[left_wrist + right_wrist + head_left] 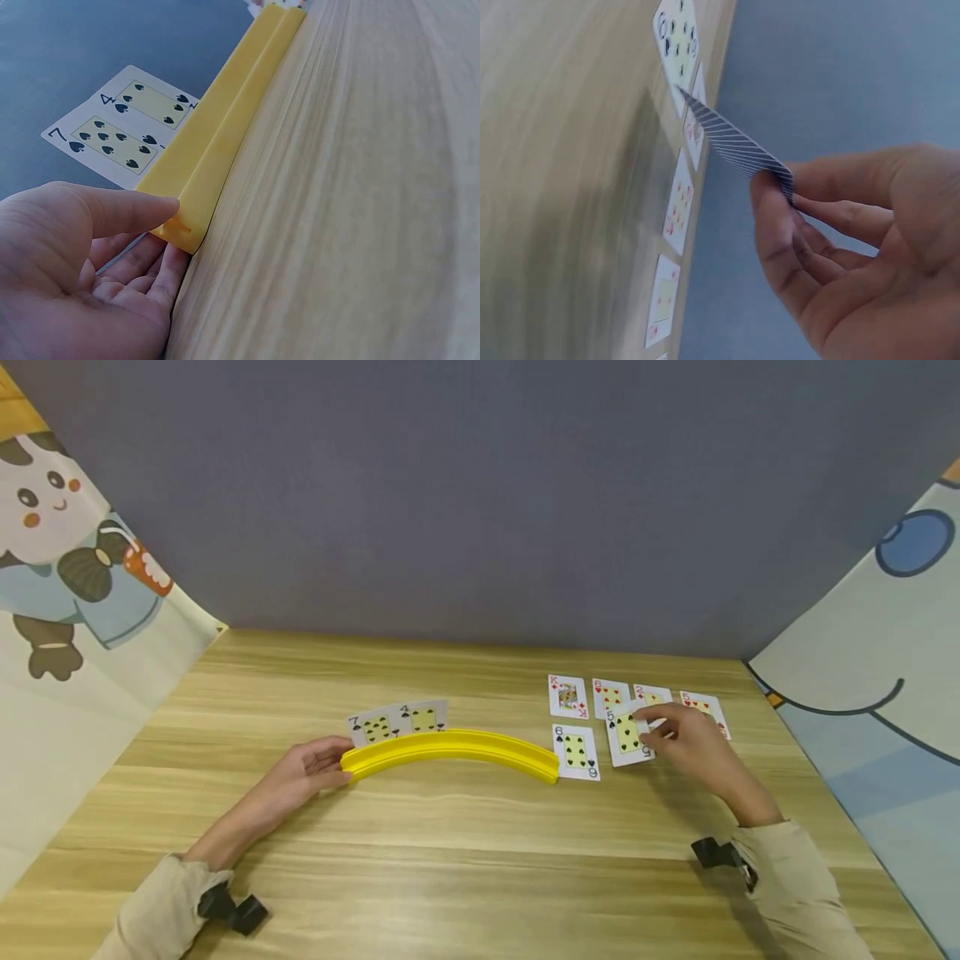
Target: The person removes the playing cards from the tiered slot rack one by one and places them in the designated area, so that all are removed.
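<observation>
The five of spades is off to the right of the yellow rack, pinched between the thumb and fingers of my right hand and tilted above the table. My left hand grips the rack's left end, thumb over the front, fingers curled behind.

I judge the filling of the rack to be partway along. Two cards stand side by side in its left part: the seven of spades, nearest my left hand, then the four of spades. The five is not yet in. The six of spades lies face up just beside the rack's right end, also outside it.

Farther out, beyond the rack's right end, a row of red cards lies face up: the king, the red six, the red two and the red five, partly hidden by my right hand. Whether those four belong in the rack, I cannot tell.
</observation>
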`<state>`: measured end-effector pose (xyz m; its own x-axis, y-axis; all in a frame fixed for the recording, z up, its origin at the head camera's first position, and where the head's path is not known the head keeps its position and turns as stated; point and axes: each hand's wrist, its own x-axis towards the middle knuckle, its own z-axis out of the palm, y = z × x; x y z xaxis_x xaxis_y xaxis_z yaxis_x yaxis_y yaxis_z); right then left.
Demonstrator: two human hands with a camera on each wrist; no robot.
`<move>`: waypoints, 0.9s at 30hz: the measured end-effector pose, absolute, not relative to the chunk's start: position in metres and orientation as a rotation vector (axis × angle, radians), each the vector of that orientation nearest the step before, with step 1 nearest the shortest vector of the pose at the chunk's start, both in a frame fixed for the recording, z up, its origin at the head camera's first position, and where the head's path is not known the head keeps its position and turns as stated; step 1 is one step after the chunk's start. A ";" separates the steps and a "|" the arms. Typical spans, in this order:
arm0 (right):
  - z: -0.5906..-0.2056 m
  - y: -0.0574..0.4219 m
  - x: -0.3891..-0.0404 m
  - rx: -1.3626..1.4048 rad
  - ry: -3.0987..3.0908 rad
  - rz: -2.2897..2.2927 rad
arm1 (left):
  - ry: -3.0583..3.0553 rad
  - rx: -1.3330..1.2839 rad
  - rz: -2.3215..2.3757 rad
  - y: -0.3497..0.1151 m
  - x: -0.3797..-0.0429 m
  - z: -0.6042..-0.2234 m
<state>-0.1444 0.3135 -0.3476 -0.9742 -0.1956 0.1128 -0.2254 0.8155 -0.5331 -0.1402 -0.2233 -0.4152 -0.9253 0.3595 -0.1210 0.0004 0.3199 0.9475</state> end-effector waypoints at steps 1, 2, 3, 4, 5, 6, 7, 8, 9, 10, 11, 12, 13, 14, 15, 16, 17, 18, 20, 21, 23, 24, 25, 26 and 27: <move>-0.350 0.315 -0.146 0.340 -2.959 0.872 | 2.283 0.325 1.635 -0.223 -0.140 -0.415; -0.352 0.316 -0.147 0.344 -2.975 0.872 | 2.288 0.328 1.633 -0.224 -0.140 -0.415; -0.354 0.317 -0.147 0.350 -2.992 0.876 | 2.291 0.329 1.634 -0.223 -0.139 -0.415; -0.356 0.319 -0.149 0.360 -3.005 0.876 | 2.294 0.333 1.633 -0.224 -0.139 -0.414; -0.359 0.320 -0.149 0.367 -3.020 0.870 | 2.295 0.337 1.634 -0.224 -0.139 -0.414; -0.362 0.321 -0.150 0.377 -3.033 0.870 | 2.295 0.343 1.635 -0.224 -0.139 -0.414; -0.365 0.322 -0.151 0.392 -3.046 0.865 | 2.294 0.341 1.639 -0.224 -0.138 -0.413; -0.367 0.323 -0.152 0.404 -3.058 0.866 | 2.293 0.341 1.640 -0.223 -0.138 -0.413; -0.370 0.324 -0.152 0.417 -3.067 0.862 | 2.291 0.339 1.642 -0.223 -0.138 -0.413; -0.372 0.324 -0.152 0.428 -3.073 0.860 | 2.289 0.339 1.642 -0.223 -0.138 -0.413; -0.374 0.325 -0.152 0.439 -3.079 0.856 | 2.288 0.338 1.642 -0.223 -0.138 -0.412; -0.375 0.325 -0.152 0.452 -3.083 0.857 | 2.288 0.338 1.641 -0.223 -0.138 -0.412; -0.376 0.325 -0.152 0.464 -3.087 0.849 | 2.288 0.337 1.641 -0.223 -0.138 -0.412; -0.376 0.324 -0.152 0.467 -3.090 0.842 | 2.288 0.336 1.640 -0.223 -0.138 -0.412; -0.377 0.324 -0.151 0.473 -3.091 0.833 | 2.288 0.335 1.639 -0.223 -0.138 -0.412; -0.377 0.324 -0.151 0.476 -3.094 0.823 | 2.286 0.336 1.640 -0.223 -0.138 -0.412; -0.377 0.323 -0.151 0.480 -3.096 0.808 | 2.285 0.337 1.642 -0.223 -0.138 -0.412; -0.377 0.323 -0.150 0.481 -3.101 0.798 | 2.283 0.337 1.644 -0.223 -0.138 -0.412; -0.377 0.323 -0.150 0.480 -3.105 0.780 | 2.281 0.337 1.646 -0.222 -0.138 -0.412; -0.378 0.323 -0.150 0.485 -3.105 0.770 | 2.281 0.338 1.645 -0.222 -0.138 -0.412; -0.378 0.322 -0.151 0.491 -3.106 0.747 | 2.282 0.331 1.643 -0.222 -0.138 -0.412; -0.378 0.322 -0.151 0.494 -3.105 0.740 | 2.283 0.325 1.640 -0.222 -0.138 -0.412; -0.379 0.322 -0.151 0.497 -3.103 0.729 | 2.285 0.326 1.637 -0.223 -0.138 -0.413; -0.379 0.322 -0.151 0.501 -3.102 0.723 | 2.285 0.325 1.639 -0.222 -0.138 -0.413; -0.379 0.322 -0.151 0.503 -3.105 0.721 | 2.286 0.328 1.637 -0.223 -0.138 -0.413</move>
